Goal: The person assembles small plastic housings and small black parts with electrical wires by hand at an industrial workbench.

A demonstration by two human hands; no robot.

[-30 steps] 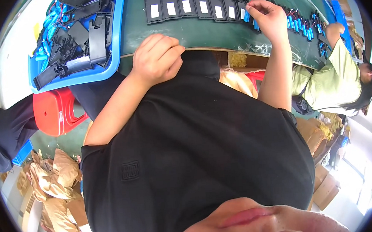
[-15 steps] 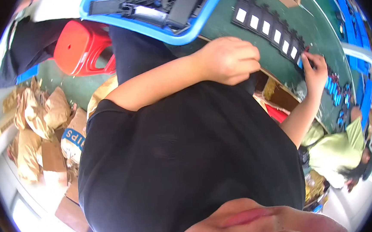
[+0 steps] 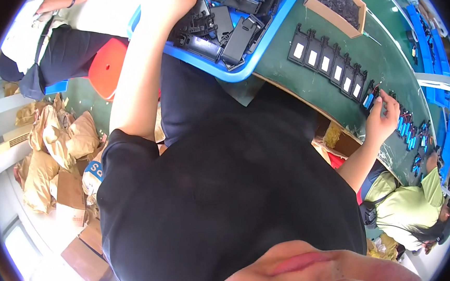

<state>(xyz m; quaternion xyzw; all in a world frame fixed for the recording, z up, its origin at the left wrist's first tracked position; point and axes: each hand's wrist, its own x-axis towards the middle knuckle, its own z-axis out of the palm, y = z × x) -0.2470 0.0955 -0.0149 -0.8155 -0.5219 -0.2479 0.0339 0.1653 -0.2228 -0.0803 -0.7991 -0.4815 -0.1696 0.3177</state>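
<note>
My left hand point(image 3: 176, 3) reaches over the near left side of a blue plastic bin point(image 3: 238, 75), and the top edge of the picture cuts off part of it. What its fingers touch is hidden. Black plastic cases point(image 3: 242, 39) lie heaped in the bin, with some blue pieces among them. My right hand point(image 3: 382, 121) is above the green table, its fingers loosely bent and apart. Right by its fingertips is a blue battery pack point(image 3: 369, 99) with thin red wires. Beside that, a row of several black cases point(image 3: 325, 63) with white labels lies flat.
A cardboard box point(image 3: 338, 7) of small black parts stands beyond the row. More blue battery packs point(image 3: 409, 127) lie to the right, near a person in a light green shirt point(image 3: 404, 203). At left are a red stool point(image 3: 106, 68), another person's dark-clothed legs point(image 3: 70, 52) and brown paper sacks point(image 3: 55, 139).
My left hand has gone from in front of my body up and left to the bin. My right hand has shifted slightly nearer, still close to the row's end. The view has tilted.
</note>
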